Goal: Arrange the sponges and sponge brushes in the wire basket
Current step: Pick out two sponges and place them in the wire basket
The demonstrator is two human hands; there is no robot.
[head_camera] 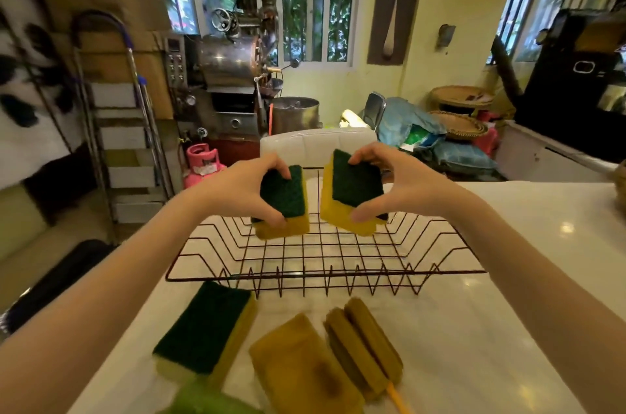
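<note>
A dark wire basket (325, 273) stands on the white counter in front of me. My left hand (244, 191) grips a yellow sponge with a green scouring face (284, 200) above the basket's far left. My right hand (389, 186) grips a second green-and-yellow sponge (354, 191) above its far right. The two sponges hang side by side, a small gap between them. On the counter nearer to me lie a green-topped sponge (206, 329), a flat yellow sponge (305, 369) and a ribbed yellow sponge brush (364, 346) with an orange handle.
The white counter (508, 278) runs to the right and ends at its left edge beside my left forearm. A green object (206, 401) lies blurred at the bottom edge. A white plastic chair back (315, 145) stands just behind the basket. A stepladder and a pink gas cylinder stand at left.
</note>
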